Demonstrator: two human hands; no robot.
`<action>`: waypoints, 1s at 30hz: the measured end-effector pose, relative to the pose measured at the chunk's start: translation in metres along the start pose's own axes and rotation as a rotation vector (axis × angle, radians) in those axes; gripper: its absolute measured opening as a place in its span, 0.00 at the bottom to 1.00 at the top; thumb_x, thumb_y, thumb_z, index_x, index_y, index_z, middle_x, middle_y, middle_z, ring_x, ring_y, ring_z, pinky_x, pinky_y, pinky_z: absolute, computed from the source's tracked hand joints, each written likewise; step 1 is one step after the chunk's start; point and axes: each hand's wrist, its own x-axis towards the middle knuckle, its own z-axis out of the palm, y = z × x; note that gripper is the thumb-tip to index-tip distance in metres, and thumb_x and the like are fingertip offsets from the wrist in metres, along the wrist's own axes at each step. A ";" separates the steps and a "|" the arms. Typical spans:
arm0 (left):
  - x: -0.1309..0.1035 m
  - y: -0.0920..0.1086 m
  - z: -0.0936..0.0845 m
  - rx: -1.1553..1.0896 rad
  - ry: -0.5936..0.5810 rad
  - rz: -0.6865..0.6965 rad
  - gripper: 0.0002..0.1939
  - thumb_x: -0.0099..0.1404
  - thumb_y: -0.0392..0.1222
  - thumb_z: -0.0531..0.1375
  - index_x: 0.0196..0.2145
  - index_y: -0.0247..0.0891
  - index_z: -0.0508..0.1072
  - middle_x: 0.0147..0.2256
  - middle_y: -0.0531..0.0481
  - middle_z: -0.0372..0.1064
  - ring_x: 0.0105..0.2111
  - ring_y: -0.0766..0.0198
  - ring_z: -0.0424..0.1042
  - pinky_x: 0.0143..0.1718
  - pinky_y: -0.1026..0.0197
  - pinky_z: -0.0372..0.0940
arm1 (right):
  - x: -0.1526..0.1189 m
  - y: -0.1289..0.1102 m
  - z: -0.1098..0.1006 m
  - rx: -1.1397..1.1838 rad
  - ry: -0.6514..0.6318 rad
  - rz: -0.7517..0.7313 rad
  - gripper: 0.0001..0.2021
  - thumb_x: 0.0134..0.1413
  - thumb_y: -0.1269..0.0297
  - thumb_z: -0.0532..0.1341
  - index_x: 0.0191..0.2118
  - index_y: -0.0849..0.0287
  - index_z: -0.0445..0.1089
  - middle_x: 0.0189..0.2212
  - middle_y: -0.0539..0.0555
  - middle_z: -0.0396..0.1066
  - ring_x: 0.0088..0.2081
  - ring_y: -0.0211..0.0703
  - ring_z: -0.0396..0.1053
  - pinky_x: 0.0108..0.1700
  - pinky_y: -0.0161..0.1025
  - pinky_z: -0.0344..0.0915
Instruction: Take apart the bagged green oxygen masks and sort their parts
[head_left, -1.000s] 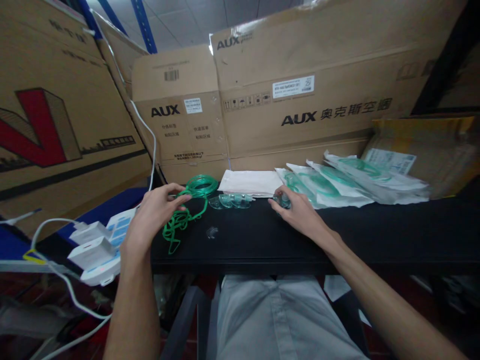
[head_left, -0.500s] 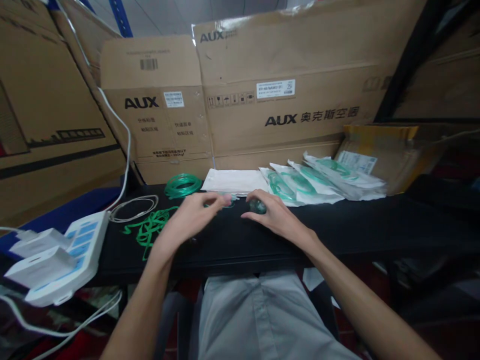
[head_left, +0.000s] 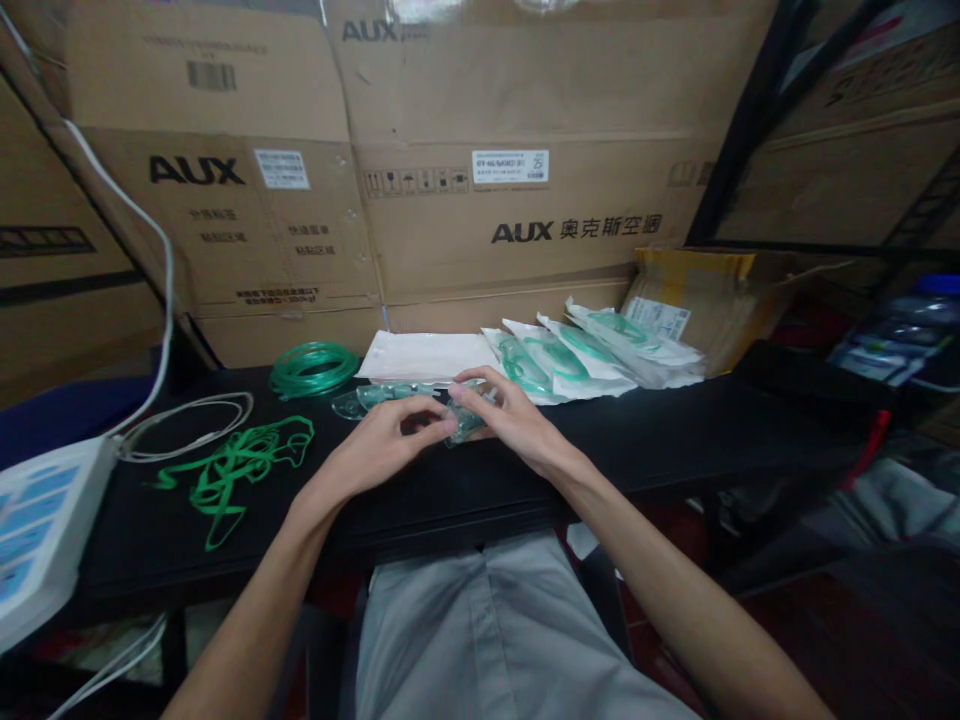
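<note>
Both hands meet over the black table at the middle of the head view. My right hand [head_left: 504,408] is closed around a small, clear green plastic mask [head_left: 465,425], which looks like an oxygen mask; fingers hide part of it. My left hand [head_left: 396,432] pinches the left side of that mask between thumb and fingers. Just behind my left hand lie more clear green plastic masks [head_left: 367,398], partly covered by it. A coil of green tubing [head_left: 313,370] rests at the back left. Nearer to me is a tangle of green elastic strap [head_left: 236,460].
A white packet stack [head_left: 427,357] lies behind the hands. Several white and clear packets with green tubing [head_left: 592,350] overlap to its right. At left are a white cable loop [head_left: 187,428] and a power strip [head_left: 45,530]. Large cardboard boxes [head_left: 442,260] wall the back.
My hands have come together; the left, formerly apart, now grips the mask in my right hand. The view has tilted down and turned right.
</note>
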 end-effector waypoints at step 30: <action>0.005 -0.015 0.007 -0.517 -0.005 -0.140 0.23 0.64 0.56 0.63 0.47 0.34 0.78 0.46 0.41 0.76 0.46 0.54 0.75 0.45 0.56 0.69 | 0.006 0.002 -0.018 -0.368 -0.123 -0.167 0.12 0.57 0.60 0.65 0.44 0.59 0.78 0.46 0.56 0.79 0.50 0.49 0.74 0.54 0.45 0.65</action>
